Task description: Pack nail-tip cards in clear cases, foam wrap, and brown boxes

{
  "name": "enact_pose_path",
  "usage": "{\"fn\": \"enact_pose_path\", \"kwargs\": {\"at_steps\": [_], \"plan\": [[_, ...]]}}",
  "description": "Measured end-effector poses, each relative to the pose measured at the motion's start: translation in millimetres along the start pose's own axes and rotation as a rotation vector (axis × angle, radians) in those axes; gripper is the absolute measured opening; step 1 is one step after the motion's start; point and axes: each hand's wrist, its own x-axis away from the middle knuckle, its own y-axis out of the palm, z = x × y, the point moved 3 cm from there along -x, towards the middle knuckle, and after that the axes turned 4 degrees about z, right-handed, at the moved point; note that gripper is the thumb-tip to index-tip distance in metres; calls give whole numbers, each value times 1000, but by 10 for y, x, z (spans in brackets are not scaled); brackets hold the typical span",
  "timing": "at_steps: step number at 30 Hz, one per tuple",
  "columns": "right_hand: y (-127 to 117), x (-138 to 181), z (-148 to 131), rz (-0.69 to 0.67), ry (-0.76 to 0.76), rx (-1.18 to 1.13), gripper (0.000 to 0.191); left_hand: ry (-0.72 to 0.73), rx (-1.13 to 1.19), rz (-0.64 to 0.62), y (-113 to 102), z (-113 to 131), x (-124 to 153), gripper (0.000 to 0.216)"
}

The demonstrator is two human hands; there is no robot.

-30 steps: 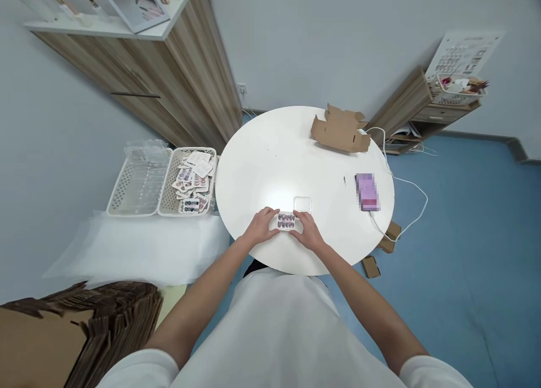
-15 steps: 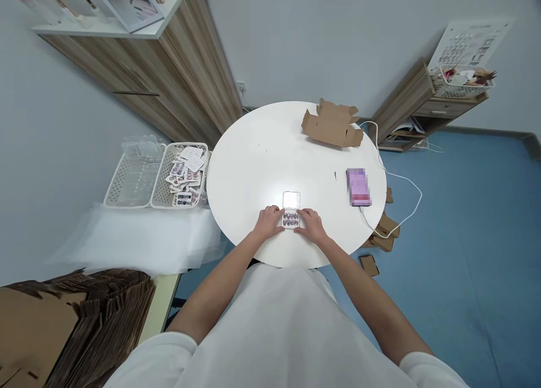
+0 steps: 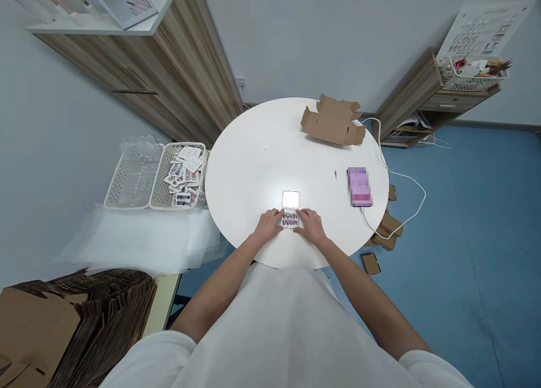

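Observation:
A small clear case (image 3: 291, 199) lies with its lid raised near the front of the white round table (image 3: 240, 163). Two rows of dark, glossy press-on nails (image 3: 289, 218) sit in its lower half. My left hand (image 3: 269, 224) grips the case's left side, thumb and fingers bent against the edge. On the opposite side my right hand (image 3: 311, 226) holds the right edge in the same manner. Both wrists rest close to the tabletop.
An unfolded cardboard box (image 3: 333, 122) lies at the back right of the table, and a phone with a blurred screen (image 3: 359, 186) on a white cable is at the right. Two white baskets (image 3: 155, 177) stand left, above translucent sheets (image 3: 139, 236) and stacked flat cardboard (image 3: 105, 326).
The view has shifted slightly. Both hands stay at the sides of the open case, with no clear movement.

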Motion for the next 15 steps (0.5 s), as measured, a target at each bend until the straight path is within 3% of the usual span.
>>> {"fn": "enact_pose_path", "kwargs": {"at_steps": [8,15], "plan": [[29,36,9,34,-21,24,61,55,150,41,50,-18,48,59],[39,74,-37,62,62,-77,73,-58,381,129,78,-23,150,71]]}}
